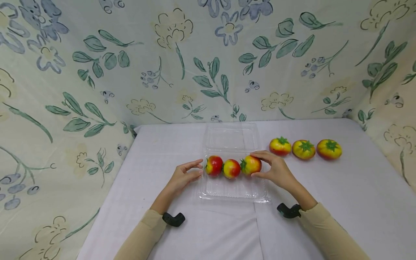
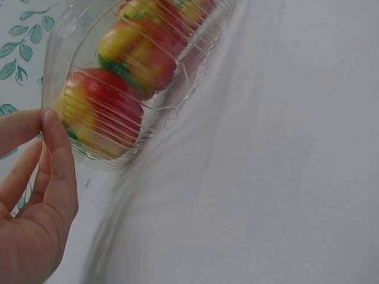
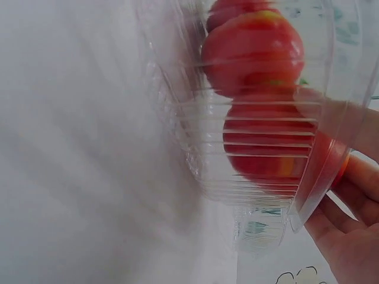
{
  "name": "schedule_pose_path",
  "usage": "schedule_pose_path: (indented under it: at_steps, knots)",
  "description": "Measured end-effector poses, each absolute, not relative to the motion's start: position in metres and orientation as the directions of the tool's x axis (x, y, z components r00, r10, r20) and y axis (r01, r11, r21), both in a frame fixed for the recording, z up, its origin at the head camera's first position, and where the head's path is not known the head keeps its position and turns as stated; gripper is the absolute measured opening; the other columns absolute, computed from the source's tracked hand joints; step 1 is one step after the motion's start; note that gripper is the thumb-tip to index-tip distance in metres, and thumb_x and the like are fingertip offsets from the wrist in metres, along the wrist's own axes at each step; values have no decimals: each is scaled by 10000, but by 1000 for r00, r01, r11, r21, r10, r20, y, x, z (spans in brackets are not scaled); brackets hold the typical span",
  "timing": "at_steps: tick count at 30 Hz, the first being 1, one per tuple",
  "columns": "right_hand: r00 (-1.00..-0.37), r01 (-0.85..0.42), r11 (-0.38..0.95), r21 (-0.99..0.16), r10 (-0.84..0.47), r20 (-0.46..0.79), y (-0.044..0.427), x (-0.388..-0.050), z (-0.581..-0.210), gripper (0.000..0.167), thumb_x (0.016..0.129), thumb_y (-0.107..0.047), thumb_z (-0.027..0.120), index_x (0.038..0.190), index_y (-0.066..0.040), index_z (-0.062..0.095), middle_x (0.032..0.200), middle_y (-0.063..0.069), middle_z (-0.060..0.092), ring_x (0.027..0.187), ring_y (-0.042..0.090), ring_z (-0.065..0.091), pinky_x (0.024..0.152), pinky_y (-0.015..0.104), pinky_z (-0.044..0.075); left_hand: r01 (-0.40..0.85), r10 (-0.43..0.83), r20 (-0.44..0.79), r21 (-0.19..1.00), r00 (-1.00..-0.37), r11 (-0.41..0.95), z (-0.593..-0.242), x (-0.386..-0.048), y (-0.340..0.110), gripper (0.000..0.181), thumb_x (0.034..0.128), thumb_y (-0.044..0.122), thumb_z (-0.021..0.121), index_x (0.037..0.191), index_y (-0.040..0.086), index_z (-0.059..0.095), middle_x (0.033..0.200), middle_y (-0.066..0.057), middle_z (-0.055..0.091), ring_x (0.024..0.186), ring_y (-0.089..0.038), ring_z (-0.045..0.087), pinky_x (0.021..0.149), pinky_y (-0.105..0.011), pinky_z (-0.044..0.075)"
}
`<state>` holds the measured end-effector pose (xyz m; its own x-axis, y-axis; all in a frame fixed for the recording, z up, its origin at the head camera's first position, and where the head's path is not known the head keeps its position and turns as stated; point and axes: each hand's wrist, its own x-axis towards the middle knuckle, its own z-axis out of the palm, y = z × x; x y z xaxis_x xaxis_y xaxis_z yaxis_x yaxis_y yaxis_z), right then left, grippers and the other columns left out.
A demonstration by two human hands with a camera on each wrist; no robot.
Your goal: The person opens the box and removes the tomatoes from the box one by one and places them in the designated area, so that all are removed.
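Three red-and-yellow fruits [image 1: 232, 169] sit inside the clear container [image 1: 234, 189]; the left hand [image 1: 179, 177] pinches its left edge, the right hand [image 1: 277, 170] the rightmost fruit inside [image 1: 252, 165]. Three more fruits [image 1: 303, 149] lie right.

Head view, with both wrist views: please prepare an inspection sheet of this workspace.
Surface: white cloth, creased at the front.
Job's things: open clear container, three red-yellow fruits inside; three more fruits on the cloth, rightward.
Clutter: nothing seen.
Hands: left hand pinches the container's left edge; right hand grips the rightmost fruit inside; black fitting at each wrist.
Cables: nothing seen.
Surroundings: floral fabric behind and at both sides.
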<state>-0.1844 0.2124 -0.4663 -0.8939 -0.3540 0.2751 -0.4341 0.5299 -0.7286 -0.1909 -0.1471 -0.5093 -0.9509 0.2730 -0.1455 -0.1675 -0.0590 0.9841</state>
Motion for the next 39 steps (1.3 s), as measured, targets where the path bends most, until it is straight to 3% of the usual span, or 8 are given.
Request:
schedule_pose_path:
  at_steps: [18,26,39]
  knots:
    - [-921,-380,484,-788,-276,274,218,-184,-464,647,748,-73,874,1337,-21,611,1317,153,612,1228,344,551,1009,412,450,-172,269,-154,984,-951,-45,-508,-190,-147,485,908,50,726,1376,42,599,1193,-140,600,932,-156,645,859,-272,568]
    - [-917,-392,448,-803,-264,300,221,-183,-464,638,751,-74,872,1332,-22,613,1302,128,623,1215,301,560,988,167,439,-178,275,-160,983,-948,-40,-509,-191,-148,494,910,58,728,1384,49,593,1201,-136,601,911,-146,648,854,-266,569]
    - [-927,-367,427,-826,-243,285,223,-179,-465,642,752,-83,874,1336,-26,614,1300,140,620,1208,314,553,973,134,434,-174,277,-148,982,-949,-72,-508,-191,-147,505,911,16,708,1396,11,566,1177,-126,603,881,-113,645,816,-242,575]
